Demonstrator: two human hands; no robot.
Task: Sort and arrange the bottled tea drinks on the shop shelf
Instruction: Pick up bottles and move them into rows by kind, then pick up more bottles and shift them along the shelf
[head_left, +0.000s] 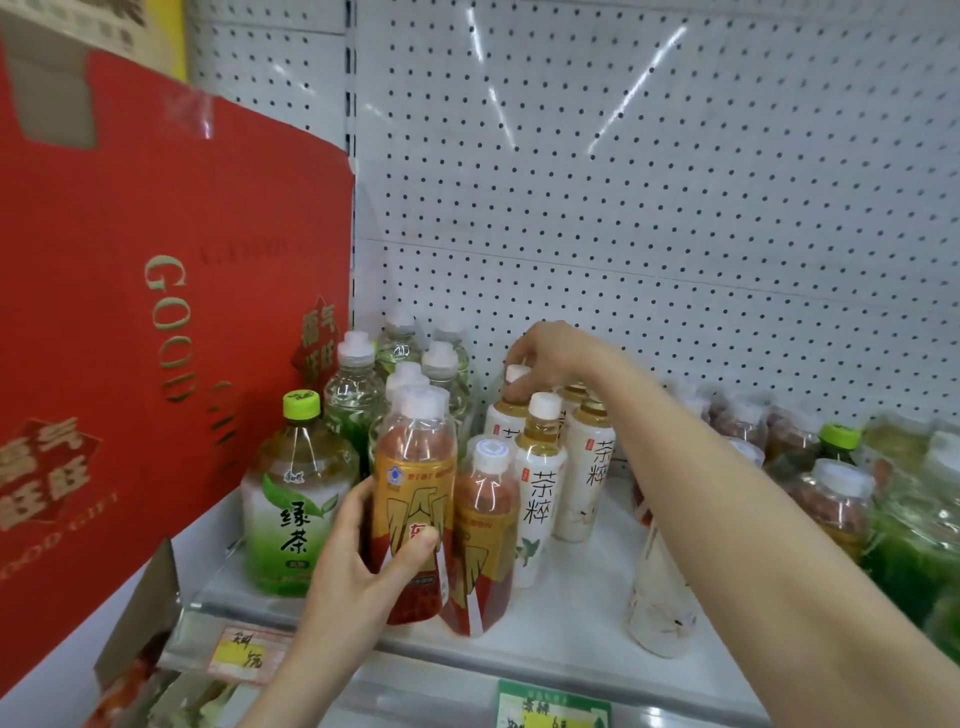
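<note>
The red carton (156, 312) runs off the left edge. The right forearm (753, 493) hides the top of a pale bottle (660, 613). The wrapped bottles (904, 525) at far right are blurred, and the price tag (244, 657) is unreadable.

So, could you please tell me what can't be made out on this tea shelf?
All in the head view:
Front white bottle: upper half hidden by the right forearm.
Rear white bottle: cap partly covered by the right hand pinching it.
Red-and-gold bottle: label partly covered by the left hand gripping it.
Green price tag: cut off by the bottom edge.
Far-right bottles: blurred, labels unreadable.
</note>
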